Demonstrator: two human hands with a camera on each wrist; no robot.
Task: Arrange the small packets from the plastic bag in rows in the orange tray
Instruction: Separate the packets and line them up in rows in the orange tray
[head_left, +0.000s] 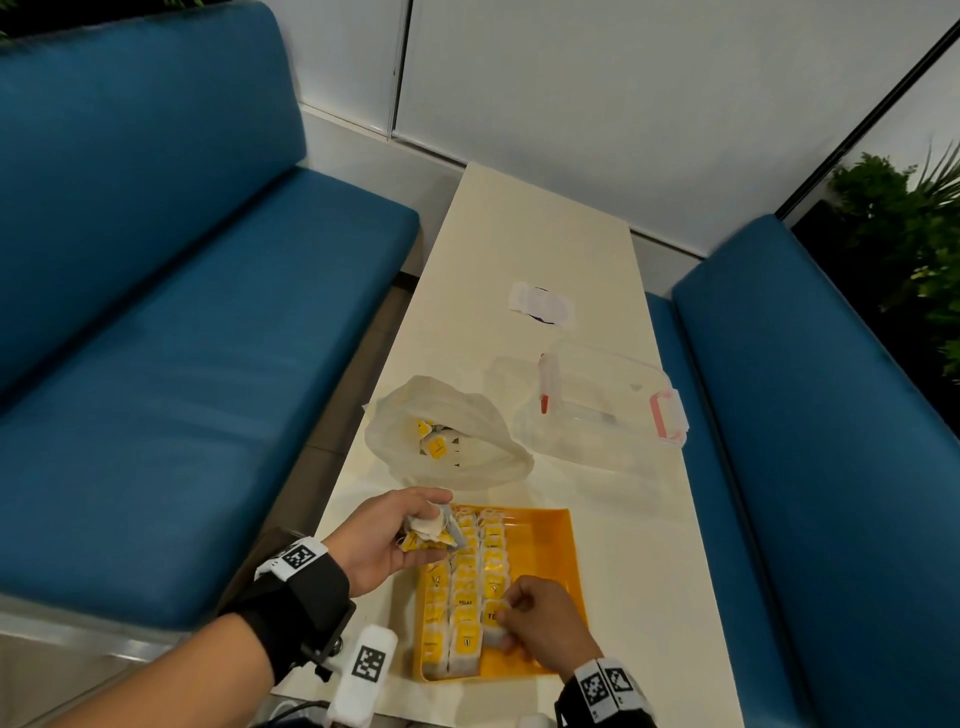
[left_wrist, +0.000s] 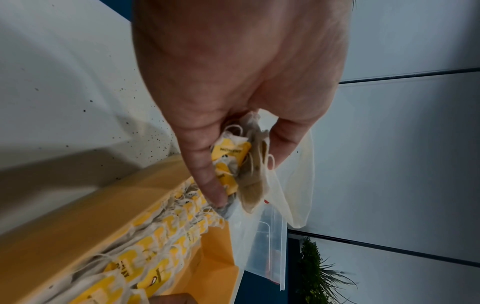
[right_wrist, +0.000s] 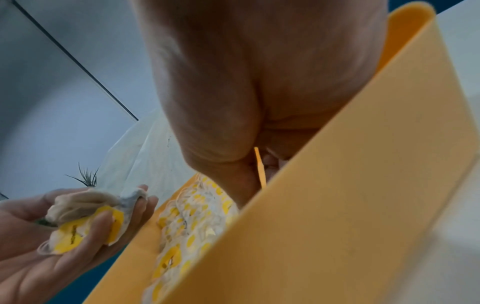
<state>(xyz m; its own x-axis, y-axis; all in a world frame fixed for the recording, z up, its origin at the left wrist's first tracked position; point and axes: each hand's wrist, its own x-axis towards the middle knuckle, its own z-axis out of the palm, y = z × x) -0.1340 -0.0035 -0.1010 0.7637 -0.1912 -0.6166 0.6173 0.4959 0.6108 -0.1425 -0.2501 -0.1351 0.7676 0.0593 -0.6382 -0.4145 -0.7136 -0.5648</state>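
I see my left hand (head_left: 387, 535) held over the far left corner of the orange tray (head_left: 558, 545), its grip clamped on a bunch of small packets (head_left: 428, 532) with yellow tags. My right hand (head_left: 545, 621) is down inside the tray near its front, fingers curled and pinching one packet (head_left: 493, 618) at the near end of the third row. The rows of packets (head_left: 465, 587) fill the left part of the tray, lying side by side; the right part of the tray is bare orange. The tray sits on the counter (head_left: 613, 545) just in front of me. Just beyond it lies the plastic bag (head_left: 447, 434), open, with a few packets inside. Right of the bag stands a clear box (head_left: 597, 410) with pink clips.
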